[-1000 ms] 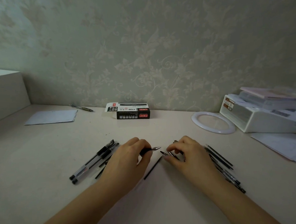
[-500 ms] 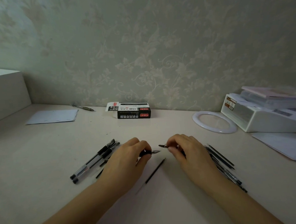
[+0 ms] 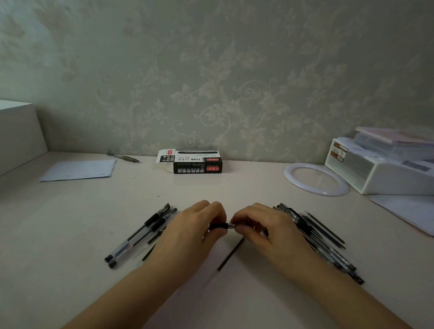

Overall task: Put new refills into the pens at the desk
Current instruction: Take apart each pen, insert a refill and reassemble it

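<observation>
Between the two hands, above the middle of the desk (image 3: 63, 222) toward its near edge, a pen (image 3: 220, 225) is held level: left hand (image 3: 189, 231) has fingers curled round the black grip section, right hand (image 3: 262, 227) pinches the other end at the clear part, fingertips of both nearly touching. One loose refill (image 3: 230, 255) lies on the desk just below the hands, slanted. Capped pens (image 3: 139, 235) sit in a cluster beside the left hand; a second pile of pens and refills (image 3: 322, 236) beside the right hand. Pen box (image 3: 195, 161) at the far edge by the wall, open flap, printed "1120", rest of the print too small to read. Far left: paper sheet (image 3: 78, 170), single pen (image 3: 123, 157). Far right: white ring (image 3: 290, 176), white storage bin (image 3: 387, 178) with an unreadable orange label, papers (image 3: 419, 214) at the right edge.
</observation>
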